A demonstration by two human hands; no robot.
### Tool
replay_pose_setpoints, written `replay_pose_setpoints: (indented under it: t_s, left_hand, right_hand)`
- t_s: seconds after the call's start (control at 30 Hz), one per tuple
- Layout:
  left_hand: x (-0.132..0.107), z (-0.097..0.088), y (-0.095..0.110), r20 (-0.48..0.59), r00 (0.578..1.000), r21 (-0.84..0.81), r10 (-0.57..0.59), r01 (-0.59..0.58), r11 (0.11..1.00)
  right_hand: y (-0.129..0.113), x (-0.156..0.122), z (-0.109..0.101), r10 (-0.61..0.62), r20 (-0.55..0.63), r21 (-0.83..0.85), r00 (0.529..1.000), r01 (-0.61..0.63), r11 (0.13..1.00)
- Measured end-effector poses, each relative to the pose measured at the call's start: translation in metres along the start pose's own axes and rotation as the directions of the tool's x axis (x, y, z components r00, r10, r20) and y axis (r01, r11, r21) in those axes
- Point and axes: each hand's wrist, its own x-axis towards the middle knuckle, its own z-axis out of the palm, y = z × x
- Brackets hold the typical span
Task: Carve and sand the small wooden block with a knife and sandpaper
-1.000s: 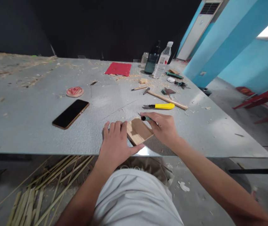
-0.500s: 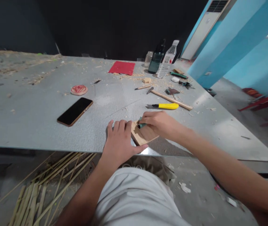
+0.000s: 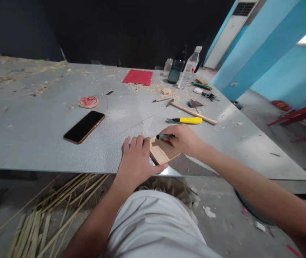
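Note:
A small light wooden block (image 3: 161, 152) lies flat near the front edge of the grey table (image 3: 34, 139). My left hand (image 3: 137, 159) rests on the table with its fingers together against the block's left side and its thumb along the near edge. My right hand (image 3: 182, 139) is closed around a green marker pen (image 3: 162, 136), whose dark tip points left over the block's far edge.
A black phone (image 3: 84, 126) and a round red-marked wooden disc (image 3: 88, 102) lie to the left. Behind the block are a yellow utility knife (image 3: 187, 120), a hammer (image 3: 192, 112), a pencil, a red mat (image 3: 137, 77), bottles (image 3: 185, 70) and wood shavings. Bamboo strips (image 3: 47, 218) lie on the floor.
My right hand first pressed the pen down onto the block, then lifted back with the pen tip pointing left. My left hand has stayed against the block.

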Motion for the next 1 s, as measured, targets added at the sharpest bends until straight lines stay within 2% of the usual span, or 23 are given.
replay_pose_setpoints:
  t_s: [0.13,0.2,0.33,0.5,0.6,0.7,0.73,0.8,0.93,1.0]
  left_hand:
    - [0.000,-0.001,0.000,0.004,1.000,-0.017,-0.010,0.010,1.000]
    - [0.001,0.000,-0.001,0.001,1.000,-0.026,0.004,-0.004,1.000]
    - [0.001,0.002,-0.003,-0.001,1.000,-0.023,0.013,-0.013,1.000]
    - [0.001,0.003,-0.003,0.012,1.000,-0.042,0.018,-0.018,0.999]
    - [0.001,0.003,-0.003,-0.002,1.000,-0.031,0.022,-0.022,0.999]
    - [0.002,0.003,-0.002,0.001,1.000,-0.015,0.007,-0.007,1.000]
    - [0.002,0.003,-0.001,0.005,1.000,-0.013,0.004,-0.004,1.000]
    - [0.002,0.002,0.000,0.012,1.000,-0.016,0.000,0.000,1.000]
    - [0.002,0.001,0.001,0.012,1.000,-0.027,-0.024,0.024,0.999]
    - [0.002,0.001,0.000,0.008,1.000,-0.033,-0.018,0.018,0.999]
  right_hand:
    - [-0.006,-0.007,0.010,-0.136,0.042,0.131,0.990,0.130,0.983]
    - [-0.007,-0.009,0.013,-0.149,0.035,0.138,0.988,0.143,0.980]
    - [-0.001,-0.005,0.015,-0.081,-0.082,-0.051,0.993,0.077,0.996]
    - [-0.005,-0.014,0.014,-0.156,0.091,-0.245,0.983,0.174,0.954]
    - [-0.006,-0.012,0.011,-0.083,0.129,-0.303,0.988,0.119,0.945]
    - [-0.004,-0.001,0.009,0.034,0.065,-0.334,0.997,-0.011,0.943]
    - [-0.006,0.001,0.010,0.060,0.045,-0.333,0.997,-0.042,0.942]
    - [-0.011,-0.001,0.010,0.047,0.071,-0.300,0.996,-0.024,0.954]
    - [-0.024,-0.022,0.003,-0.091,0.247,-0.133,0.965,0.126,0.983]
    - [-0.023,-0.030,-0.004,-0.104,0.217,-0.043,0.971,0.117,0.992]
